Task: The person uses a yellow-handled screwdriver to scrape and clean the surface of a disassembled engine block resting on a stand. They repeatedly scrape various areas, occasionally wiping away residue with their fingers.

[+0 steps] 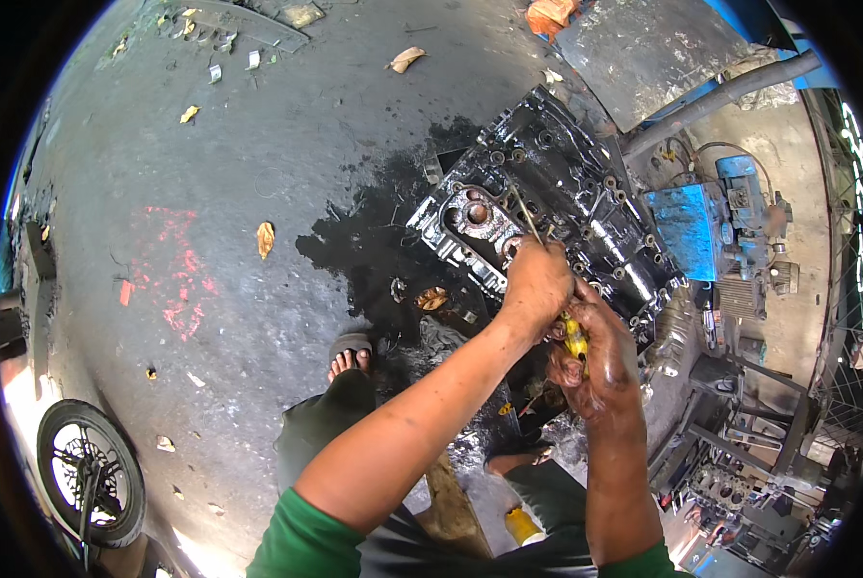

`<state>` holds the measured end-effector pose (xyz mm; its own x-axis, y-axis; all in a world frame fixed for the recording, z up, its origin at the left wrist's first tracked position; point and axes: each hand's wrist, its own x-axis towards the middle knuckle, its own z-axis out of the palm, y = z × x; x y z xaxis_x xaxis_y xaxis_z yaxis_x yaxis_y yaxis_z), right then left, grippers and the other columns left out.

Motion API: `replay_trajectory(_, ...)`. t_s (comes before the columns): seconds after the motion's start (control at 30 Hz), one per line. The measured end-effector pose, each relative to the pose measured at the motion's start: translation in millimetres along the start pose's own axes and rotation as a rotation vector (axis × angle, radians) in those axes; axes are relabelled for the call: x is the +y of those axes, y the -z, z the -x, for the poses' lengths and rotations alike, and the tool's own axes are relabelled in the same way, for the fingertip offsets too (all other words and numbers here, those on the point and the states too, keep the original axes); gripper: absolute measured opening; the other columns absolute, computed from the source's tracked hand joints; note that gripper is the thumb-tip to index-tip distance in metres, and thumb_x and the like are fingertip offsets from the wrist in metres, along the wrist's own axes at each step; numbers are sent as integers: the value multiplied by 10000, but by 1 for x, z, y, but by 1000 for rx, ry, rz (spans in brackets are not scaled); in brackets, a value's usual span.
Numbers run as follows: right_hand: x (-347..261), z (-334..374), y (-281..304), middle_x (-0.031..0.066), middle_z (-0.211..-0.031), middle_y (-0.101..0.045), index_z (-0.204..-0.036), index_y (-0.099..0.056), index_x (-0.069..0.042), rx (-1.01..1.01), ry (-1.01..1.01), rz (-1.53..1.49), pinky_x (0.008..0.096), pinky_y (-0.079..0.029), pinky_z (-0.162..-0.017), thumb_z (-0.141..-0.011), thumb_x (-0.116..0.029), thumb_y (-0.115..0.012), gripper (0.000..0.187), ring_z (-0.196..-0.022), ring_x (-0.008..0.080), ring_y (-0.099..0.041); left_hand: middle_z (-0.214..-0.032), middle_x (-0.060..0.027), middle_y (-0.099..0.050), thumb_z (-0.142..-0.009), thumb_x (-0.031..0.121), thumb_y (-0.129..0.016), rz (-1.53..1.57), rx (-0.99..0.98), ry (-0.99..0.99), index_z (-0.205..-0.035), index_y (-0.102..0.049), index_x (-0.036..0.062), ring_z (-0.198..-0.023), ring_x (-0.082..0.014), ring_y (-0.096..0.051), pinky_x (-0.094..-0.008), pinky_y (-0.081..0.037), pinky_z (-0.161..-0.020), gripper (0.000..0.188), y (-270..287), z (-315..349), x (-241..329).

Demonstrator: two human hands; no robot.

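Note:
A black, oily engine block [571, 178] lies on the ground ahead of me. Its near left end has a metal face with round openings [477, 212]. My right hand [605, 354] is wrapped round the yellow handle [575, 339] of what looks like a screwdriver. A thin metal shaft [525, 210] reaches from beyond my left hand over the block. My left hand [539, 281] is closed around that shaft, just in front of the right hand. Its fingertips are mostly hidden, and the two hands touch or nearly touch.
Dark oil [364, 236] stains the concrete left of the block. A blue machine [687, 226] stands to the right. Other engine parts [725, 489] sit at the lower right. A wheel [90, 472] is at the lower left. A yellow container [522, 526] lies by my legs.

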<state>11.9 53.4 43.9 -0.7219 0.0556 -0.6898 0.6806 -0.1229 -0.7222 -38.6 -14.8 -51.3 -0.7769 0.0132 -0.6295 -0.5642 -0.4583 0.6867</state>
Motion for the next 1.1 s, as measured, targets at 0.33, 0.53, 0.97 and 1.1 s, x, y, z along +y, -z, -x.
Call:
replay_trajectory(0.33, -1, -3, -12, 50, -690, -533, -1339, -474, -18, -49, 2, -17, 247, -339, -342, -936, -134, -468, 420, -386, 92, -406, -1007, -333, -646, -949, 213, -446, -118, 92, -80, -1075, -575, -96, -1009, -460, -634, -466, -504, -878, 358, 4, -13, -7)
replay_trajectory(0.53, -2, -28, -49, 9, -674, -518, -1261, -535, -41, -42, -11, 28, 220, -349, -340, -963, -190, -446, 345, -377, 64, -399, -744, -227, -654, -864, 111, -489, -216, 16, -244, -835, -640, -61, -828, -363, -673, -440, -538, -757, 232, 27, -34, 3)
replay_trajectory(0.97, -4, -5, -1, 51, -707, -549, -1339, -507, 6, -78, 1, -30, 217, -351, -338, -937, -115, -434, 426, -384, 75, -415, -1041, -364, -629, -950, 191, -422, -270, 149, -75, -1153, -505, -135, -1046, -482, -611, -466, -472, -943, 393, 4, 14, 23)
replay_trajectory(1.1, -2, 0, -2, 52, -708, -548, -1340, -504, 9, -44, 31, -24, 217, -351, -339, -941, -121, -435, 425, -383, 72, -413, -1037, -371, -626, -953, 191, -405, -281, 131, -80, -1164, -489, -139, -1042, -486, -611, -465, -472, -940, 401, 5, 19, 25)
